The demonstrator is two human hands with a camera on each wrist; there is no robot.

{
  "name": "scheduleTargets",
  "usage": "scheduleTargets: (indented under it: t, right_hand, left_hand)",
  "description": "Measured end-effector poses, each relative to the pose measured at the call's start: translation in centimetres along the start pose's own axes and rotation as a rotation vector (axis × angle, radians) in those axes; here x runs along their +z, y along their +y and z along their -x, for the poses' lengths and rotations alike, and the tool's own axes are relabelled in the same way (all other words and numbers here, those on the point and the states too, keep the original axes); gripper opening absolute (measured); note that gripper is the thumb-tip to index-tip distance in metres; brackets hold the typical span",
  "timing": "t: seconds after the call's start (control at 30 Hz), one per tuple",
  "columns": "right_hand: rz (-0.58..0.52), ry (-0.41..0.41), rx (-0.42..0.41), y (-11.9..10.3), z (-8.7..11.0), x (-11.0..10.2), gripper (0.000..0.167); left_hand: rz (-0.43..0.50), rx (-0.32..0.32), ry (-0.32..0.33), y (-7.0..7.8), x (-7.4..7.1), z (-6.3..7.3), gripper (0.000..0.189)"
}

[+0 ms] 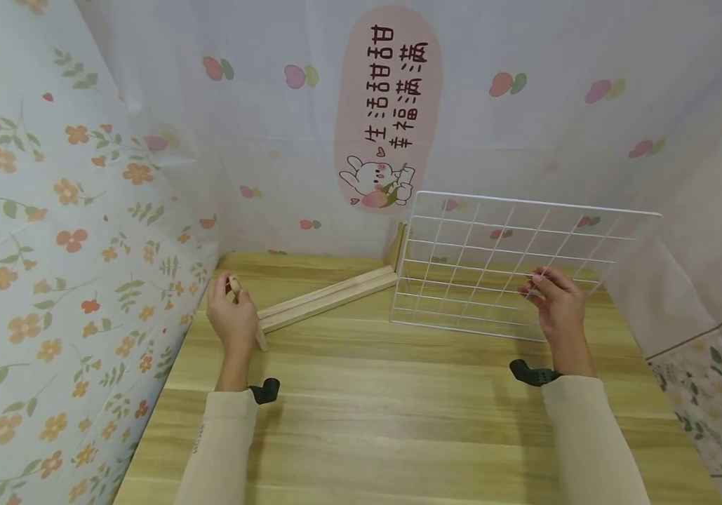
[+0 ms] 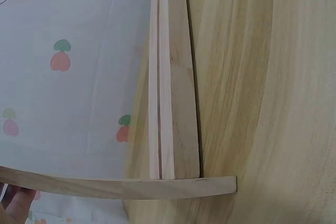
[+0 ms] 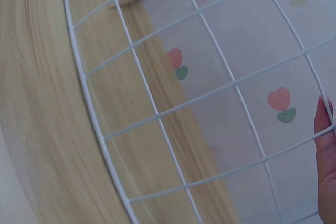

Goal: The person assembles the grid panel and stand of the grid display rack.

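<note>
At the left, my left hand [image 1: 232, 319] grips a curved wooden end piece [image 2: 178, 189] of a wooden stand. The stand's long grooved bar [image 1: 325, 301] runs from that end piece back and to the right. Another wooden upright [image 1: 396, 249] rises at its far end. My right hand [image 1: 559, 301] holds a white wire grid panel [image 1: 537, 203] by its wires, thumb and fingers at the right part of the mesh. The panel is tilted up, with its left edge beside the far upright; whether they touch I cannot tell.
The stand rests on a wood-grain table [image 1: 386, 421]. Behind it hangs a pale curtain [image 1: 272, 154] with fruit prints and a rabbit drawing. A flowered curtain [image 1: 51, 245] closes off the left side, and pale cloth [image 1: 702, 231] hangs at the right.
</note>
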State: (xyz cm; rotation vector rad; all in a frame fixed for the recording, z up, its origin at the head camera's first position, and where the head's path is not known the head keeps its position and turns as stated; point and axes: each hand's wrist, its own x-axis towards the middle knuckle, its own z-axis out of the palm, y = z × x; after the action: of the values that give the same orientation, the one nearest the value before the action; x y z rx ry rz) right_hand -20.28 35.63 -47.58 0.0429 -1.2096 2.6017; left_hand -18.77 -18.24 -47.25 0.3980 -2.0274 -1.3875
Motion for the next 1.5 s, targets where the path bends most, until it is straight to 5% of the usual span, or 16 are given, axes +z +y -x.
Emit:
scheduleTargets:
  t: [0.5,1.5]
  right_hand:
    - [0.026,-0.015,-0.062,-1.6,-0.9,2.2,0.016]
    - [0.064,0.008,-0.093,-3.6,-2.1,5.8,0.008]
  left_hand:
    - [0.022,-0.004,-0.119,-0.3,-0.3,-1.0,0.040]
    - [-0.071,0.059,-0.255,0.3,2.3,-2.6,0.044]
